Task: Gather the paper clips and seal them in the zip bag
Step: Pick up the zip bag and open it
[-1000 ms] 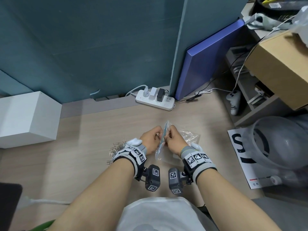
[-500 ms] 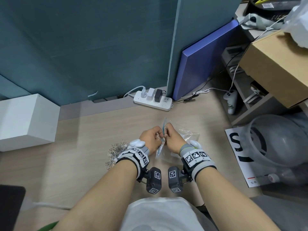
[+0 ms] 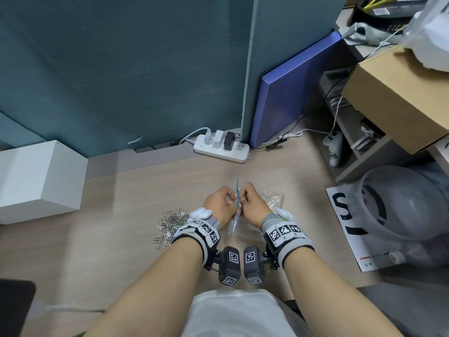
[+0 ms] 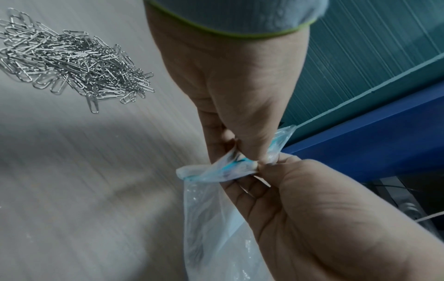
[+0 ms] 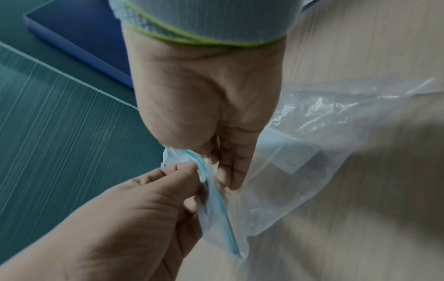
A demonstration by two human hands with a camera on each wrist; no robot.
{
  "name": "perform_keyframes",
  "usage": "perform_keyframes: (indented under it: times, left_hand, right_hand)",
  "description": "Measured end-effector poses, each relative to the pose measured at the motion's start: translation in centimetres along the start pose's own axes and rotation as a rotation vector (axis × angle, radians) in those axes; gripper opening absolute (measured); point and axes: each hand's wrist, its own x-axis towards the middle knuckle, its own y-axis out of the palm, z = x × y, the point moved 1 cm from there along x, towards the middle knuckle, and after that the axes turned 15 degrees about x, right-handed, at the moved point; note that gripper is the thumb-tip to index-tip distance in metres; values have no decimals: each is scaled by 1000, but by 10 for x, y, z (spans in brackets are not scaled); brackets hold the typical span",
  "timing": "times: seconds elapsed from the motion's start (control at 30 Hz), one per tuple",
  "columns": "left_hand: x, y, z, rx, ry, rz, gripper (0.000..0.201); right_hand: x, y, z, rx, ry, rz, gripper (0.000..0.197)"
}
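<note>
A pile of silver paper clips (image 3: 171,223) (image 4: 72,62) lies on the wooden desk (image 3: 121,239), just left of my left wrist. Between my hands a clear zip bag (image 3: 236,212) (image 4: 211,209) (image 5: 223,218) with a blue zip strip hangs edge-on above the desk. My left hand (image 3: 220,203) (image 4: 240,95) (image 5: 132,218) pinches one side of the bag's top. From the other side, my right hand (image 3: 254,206) (image 4: 312,209) (image 5: 204,95) pinches the same edge. The fingertips of both hands meet at the strip. I see no clips inside the bag.
Crumpled clear plastic (image 3: 274,199) (image 5: 336,123) lies on the desk right of my right hand. A white power strip (image 3: 221,150) sits at the back, a white box (image 3: 38,181) at the left. A blue board (image 3: 291,93), shelves and a cardboard box (image 3: 398,98) crowd the right.
Both hands keep pinching the bag's top edge at nearly the same spot. The bag has tilted slightly between them.
</note>
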Motion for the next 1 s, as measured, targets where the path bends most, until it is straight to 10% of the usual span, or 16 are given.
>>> perform_keyframes:
  times: [1.0]
  left_hand:
    - [16,-7,5,381,-69,3,39]
  right_hand:
    - [-3,-19,17,-302,-87,-52,31]
